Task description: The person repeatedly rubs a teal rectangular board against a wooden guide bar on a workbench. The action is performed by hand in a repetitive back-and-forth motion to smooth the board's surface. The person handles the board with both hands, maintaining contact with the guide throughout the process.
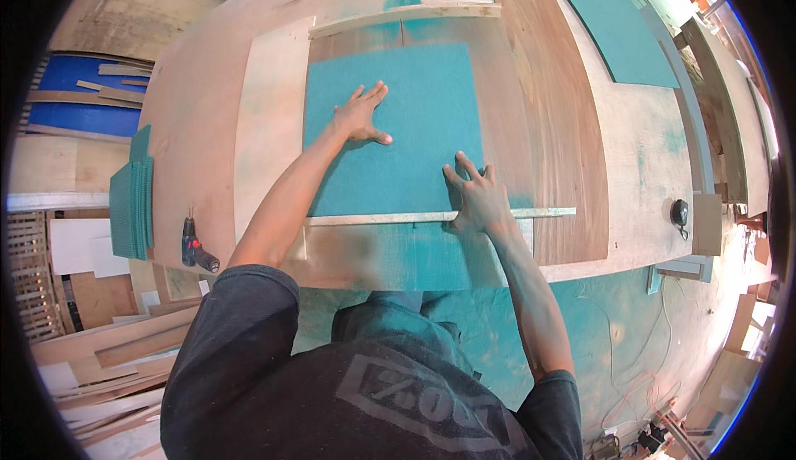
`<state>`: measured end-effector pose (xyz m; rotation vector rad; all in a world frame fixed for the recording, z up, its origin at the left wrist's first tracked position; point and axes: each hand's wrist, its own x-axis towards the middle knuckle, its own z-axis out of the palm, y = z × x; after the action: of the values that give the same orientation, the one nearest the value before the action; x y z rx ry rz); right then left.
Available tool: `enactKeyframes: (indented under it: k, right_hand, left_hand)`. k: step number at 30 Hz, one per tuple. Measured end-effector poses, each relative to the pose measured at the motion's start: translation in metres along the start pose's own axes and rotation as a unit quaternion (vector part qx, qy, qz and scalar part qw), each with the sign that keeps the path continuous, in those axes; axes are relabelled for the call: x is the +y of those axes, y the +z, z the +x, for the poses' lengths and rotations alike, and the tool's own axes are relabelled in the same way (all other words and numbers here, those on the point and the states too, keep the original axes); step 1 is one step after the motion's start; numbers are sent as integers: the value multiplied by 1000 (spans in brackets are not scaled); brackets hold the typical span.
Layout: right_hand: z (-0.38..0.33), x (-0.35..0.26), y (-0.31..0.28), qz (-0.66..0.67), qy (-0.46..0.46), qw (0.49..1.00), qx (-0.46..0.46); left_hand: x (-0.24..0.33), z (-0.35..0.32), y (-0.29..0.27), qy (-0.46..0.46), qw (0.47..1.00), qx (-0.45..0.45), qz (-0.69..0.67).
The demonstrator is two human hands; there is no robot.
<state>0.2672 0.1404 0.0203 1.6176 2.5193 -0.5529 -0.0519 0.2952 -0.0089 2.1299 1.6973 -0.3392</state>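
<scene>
A flat teal square board (pixel 406 95) lies on the workbench in front of me. My left hand (pixel 363 115) rests on its upper left part, fingers spread and thumb stretched out. At the board's lower right corner is my right hand (pixel 478 193), its fingers spread and its fingertips on the teal surface. A narrow wooden strip (pixel 373 219) runs along the board's near edge and passes under my right hand. Beyond the far edge lies a second wooden strip (pixel 406 19).
A brown wood panel (pixel 564 120) lies to the right, with another teal board (pixel 618 36) past it. A cordless drill (pixel 197 249) stands at the bench's left edge, near a stack of teal panels (pixel 131 203). A tape measure (pixel 679 214) sits at the right edge.
</scene>
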Motion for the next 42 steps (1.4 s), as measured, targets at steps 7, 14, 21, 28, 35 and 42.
enactKeyframes:
  k: [7,14,21,28,35,42]
  right_hand:
    - [83,20,-22,-9,0,1000,-1]
    - [157,42,-56,-4,15,1000,-25]
    - [208,53,-79,2,38,998,-58]
    - [273,73,-101,7,52,997,-61]
    - [266,79,-80,18,75,997,23]
    - [211,72,-62,60,56,996,29]
  left_hand:
    - [-51,88,-25,42,999,28,-1]
    - [-67,157,-66,38,999,10,8]
    - [-71,201,-92,0,1000,-18,0]
    - [-93,258,-117,-17,1000,13,-17]
    - [-120,273,-120,14,1000,0,21]
    - [-96,215,-89,-7,999,-33,30]
